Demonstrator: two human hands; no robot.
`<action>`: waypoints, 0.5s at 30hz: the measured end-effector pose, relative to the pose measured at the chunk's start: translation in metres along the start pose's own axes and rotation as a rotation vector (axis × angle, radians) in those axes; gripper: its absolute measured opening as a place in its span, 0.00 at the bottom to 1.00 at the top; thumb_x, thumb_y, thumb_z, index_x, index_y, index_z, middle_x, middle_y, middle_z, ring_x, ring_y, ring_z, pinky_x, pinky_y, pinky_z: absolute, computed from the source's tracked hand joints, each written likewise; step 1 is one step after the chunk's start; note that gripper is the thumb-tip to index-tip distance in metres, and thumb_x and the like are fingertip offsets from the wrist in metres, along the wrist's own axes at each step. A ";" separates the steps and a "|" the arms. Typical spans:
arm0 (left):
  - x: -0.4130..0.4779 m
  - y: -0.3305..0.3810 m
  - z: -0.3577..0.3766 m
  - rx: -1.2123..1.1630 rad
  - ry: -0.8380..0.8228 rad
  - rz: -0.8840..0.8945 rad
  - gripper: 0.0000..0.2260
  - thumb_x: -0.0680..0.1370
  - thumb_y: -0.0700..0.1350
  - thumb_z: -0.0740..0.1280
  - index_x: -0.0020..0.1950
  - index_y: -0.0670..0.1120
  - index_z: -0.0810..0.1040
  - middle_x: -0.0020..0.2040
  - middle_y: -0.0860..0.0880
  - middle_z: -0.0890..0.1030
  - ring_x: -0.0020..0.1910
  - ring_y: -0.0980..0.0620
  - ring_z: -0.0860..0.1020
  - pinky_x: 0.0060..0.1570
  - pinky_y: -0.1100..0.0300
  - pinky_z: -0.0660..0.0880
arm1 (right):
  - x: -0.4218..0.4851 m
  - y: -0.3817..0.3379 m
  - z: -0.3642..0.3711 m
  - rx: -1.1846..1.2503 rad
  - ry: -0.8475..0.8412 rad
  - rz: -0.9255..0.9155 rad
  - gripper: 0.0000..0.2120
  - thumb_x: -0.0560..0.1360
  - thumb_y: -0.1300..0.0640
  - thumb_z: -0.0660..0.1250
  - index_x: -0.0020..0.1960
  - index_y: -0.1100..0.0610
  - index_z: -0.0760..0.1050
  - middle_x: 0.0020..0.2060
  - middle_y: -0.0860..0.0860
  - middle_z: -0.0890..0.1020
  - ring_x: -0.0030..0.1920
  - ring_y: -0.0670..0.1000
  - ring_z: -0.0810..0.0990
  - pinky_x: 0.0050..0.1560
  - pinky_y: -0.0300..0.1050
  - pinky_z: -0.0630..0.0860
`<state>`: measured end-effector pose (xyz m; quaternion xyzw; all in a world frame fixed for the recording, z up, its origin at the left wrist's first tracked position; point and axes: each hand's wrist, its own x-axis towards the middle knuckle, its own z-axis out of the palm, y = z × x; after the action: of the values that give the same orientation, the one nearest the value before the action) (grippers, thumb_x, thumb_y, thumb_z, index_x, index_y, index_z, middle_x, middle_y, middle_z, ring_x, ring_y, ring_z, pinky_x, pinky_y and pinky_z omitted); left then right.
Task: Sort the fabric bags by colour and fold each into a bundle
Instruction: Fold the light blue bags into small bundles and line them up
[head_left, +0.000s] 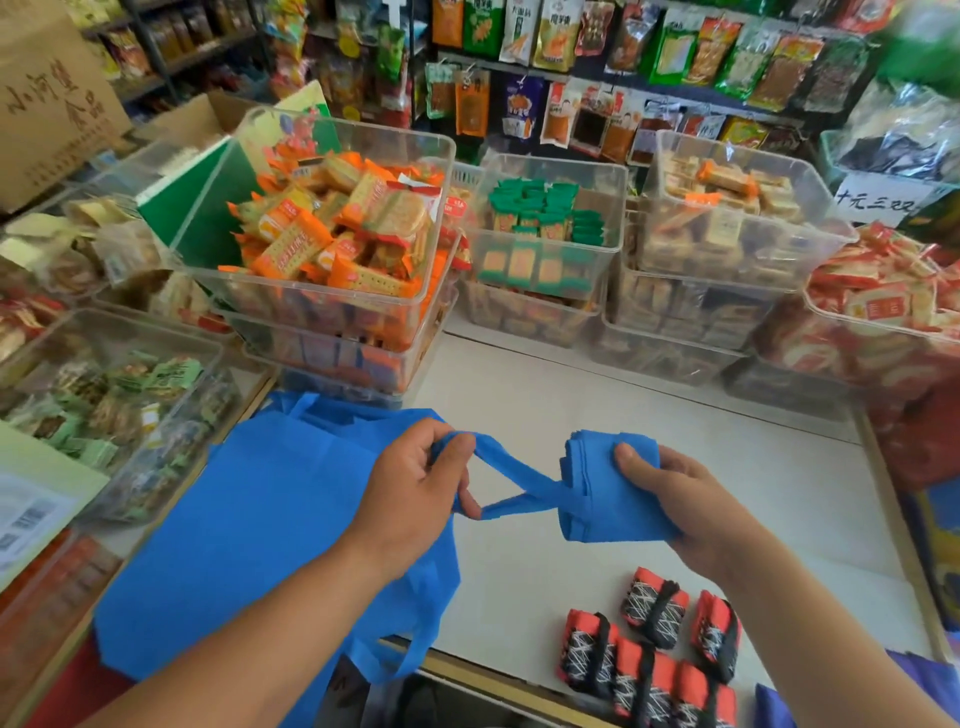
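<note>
My right hand (670, 493) grips a rolled blue fabric bag (602, 488) above the white table (727, 467). Its two handle straps (519, 488) stretch leftward into my left hand (415, 483), which is closed around their looped ends. A pile of flat blue bags (260, 519) lies under my left forearm and hangs over the table's front edge. Near the front right lie several red-and-black bundles (654, 644), each tied with a black strap.
Clear plastic bins of snack packets (332, 234) stand stacked along the table's back and left sides. Hanging snack bags (571, 67) fill the wall behind. A red bag pile (919, 441) sits at the right edge. A cardboard box (47, 93) stands at far left.
</note>
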<state>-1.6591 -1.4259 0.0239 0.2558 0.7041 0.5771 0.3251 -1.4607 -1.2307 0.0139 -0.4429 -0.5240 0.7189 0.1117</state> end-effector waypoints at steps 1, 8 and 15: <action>0.006 -0.009 0.002 -0.014 0.037 -0.104 0.10 0.84 0.45 0.65 0.45 0.42 0.75 0.35 0.44 0.76 0.29 0.49 0.81 0.35 0.55 0.81 | -0.004 -0.002 0.003 0.000 -0.005 -0.066 0.14 0.77 0.52 0.71 0.60 0.57 0.82 0.56 0.58 0.86 0.55 0.59 0.85 0.61 0.59 0.79; 0.032 -0.036 0.013 -0.039 -0.091 -0.592 0.11 0.83 0.45 0.67 0.42 0.45 0.75 0.29 0.50 0.76 0.26 0.56 0.74 0.31 0.60 0.77 | -0.020 -0.022 0.011 -0.174 -0.203 -0.400 0.12 0.69 0.64 0.75 0.52 0.62 0.81 0.45 0.54 0.85 0.45 0.51 0.83 0.45 0.41 0.79; 0.015 -0.014 0.012 -0.134 -0.156 -0.371 0.08 0.78 0.31 0.70 0.47 0.44 0.79 0.56 0.42 0.83 0.45 0.49 0.86 0.43 0.58 0.82 | -0.003 -0.023 -0.021 -0.146 0.017 -0.351 0.19 0.69 0.46 0.79 0.56 0.54 0.83 0.53 0.58 0.86 0.54 0.59 0.85 0.54 0.52 0.81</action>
<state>-1.6596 -1.4094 0.0059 0.1434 0.6717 0.5315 0.4957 -1.4503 -1.2094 0.0345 -0.3576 -0.6430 0.6448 0.2072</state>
